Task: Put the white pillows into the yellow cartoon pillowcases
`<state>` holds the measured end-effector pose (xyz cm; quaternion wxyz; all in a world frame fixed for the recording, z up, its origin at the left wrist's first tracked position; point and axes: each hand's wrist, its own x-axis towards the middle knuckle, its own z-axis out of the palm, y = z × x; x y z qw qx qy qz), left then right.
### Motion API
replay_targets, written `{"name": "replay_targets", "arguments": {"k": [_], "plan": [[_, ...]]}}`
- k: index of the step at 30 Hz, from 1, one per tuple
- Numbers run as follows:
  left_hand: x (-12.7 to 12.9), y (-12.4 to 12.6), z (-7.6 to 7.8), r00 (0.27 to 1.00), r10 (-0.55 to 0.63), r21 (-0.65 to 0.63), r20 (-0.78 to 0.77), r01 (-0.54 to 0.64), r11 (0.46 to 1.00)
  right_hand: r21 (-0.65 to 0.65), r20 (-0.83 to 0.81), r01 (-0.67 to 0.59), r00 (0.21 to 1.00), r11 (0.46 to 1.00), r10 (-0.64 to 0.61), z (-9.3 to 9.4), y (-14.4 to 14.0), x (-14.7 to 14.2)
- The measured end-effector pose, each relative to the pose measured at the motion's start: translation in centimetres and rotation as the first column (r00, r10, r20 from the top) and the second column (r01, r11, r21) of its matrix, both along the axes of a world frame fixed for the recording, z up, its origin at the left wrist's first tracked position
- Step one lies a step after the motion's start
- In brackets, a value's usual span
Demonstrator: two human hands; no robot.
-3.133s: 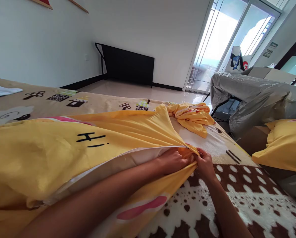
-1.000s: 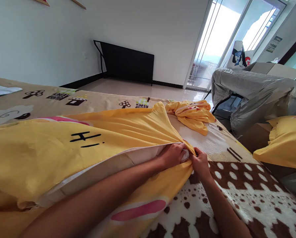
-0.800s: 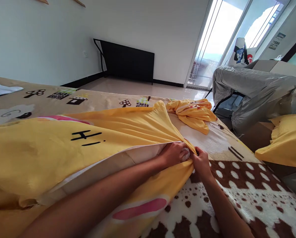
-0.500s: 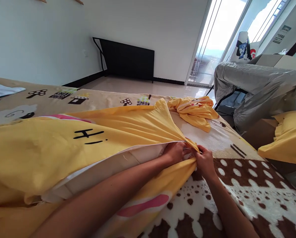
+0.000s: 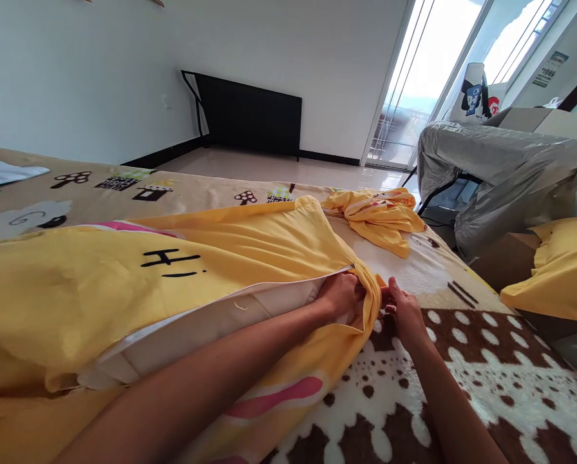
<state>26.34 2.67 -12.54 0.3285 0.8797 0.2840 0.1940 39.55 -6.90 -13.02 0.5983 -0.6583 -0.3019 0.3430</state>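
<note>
Corner of yellow "Hi" pillowcase [image 5: 250,248] now pulled over white pillow [image 5: 211,322]; left hand [image 5: 339,296] tucked inside, grip hidden; right hand [image 5: 404,312] pinching the fabric.

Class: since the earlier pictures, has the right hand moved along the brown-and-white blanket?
Cannot tell: the right hand grips the yellow cover at the same corner on the blanket.

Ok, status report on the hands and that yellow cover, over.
Left hand inside the yellow cover, at its corner. Right hand pinching that corner from outside. White pillow partly showing at the opening. Crumpled yellow cloth lies apart, beyond.
</note>
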Motion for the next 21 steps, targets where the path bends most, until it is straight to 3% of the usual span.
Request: {"name": "replay_targets", "arguments": {"k": [4, 6, 8, 10, 14, 17, 21], "plan": [[0.0, 0.1, 0.0, 1.000, 0.012, 0.044, -0.011, -0.012, 0.999, 0.031, -0.053, 0.083, 0.995, 0.996, -0.081, -0.8, 0.5, 1.0], [0.0, 0.0, 0.0, 1.000, 0.018, 0.055, -0.016, -0.018, 0.998, 0.002, -0.138, -0.074, 0.988, 0.997, 0.074, -1.0, 0.7, 1.0], [-0.1, 0.0, 0.0, 0.999, 0.028, 0.063, -0.028, -0.026, 0.998, -0.010, -0.231, -0.286, 0.933, 0.958, 0.276, -1.1, 0.8, 0.7], [-0.1, -0.1, 0.0, 0.998, 0.043, 0.080, -0.038, -0.040, 0.996, -0.006, -0.256, -0.375, 0.897, 0.927, 0.361, -1.4, 0.9, 0.2], [-0.3, -0.2, 0.8, 0.998, 0.059, 0.137, -0.031, -0.054, 0.989, 0.013, -0.200, -0.327, 0.925, 0.945, 0.323, -2.0, 1.3, -0.1], [-1.1, -0.3, 2.4, 0.999, 0.024, 0.148, -0.021, -0.021, 0.989, 0.034, -0.134, -0.254, 0.957, 0.967, 0.256, -2.3, 1.6, 0.5], [-3.8, -1.1, 4.9, 0.997, -0.076, 0.058, -0.001, 0.076, 0.995, 0.070, -0.002, -0.122, 0.992, 0.990, 0.122, -2.5, 2.3, 0.9]]}}
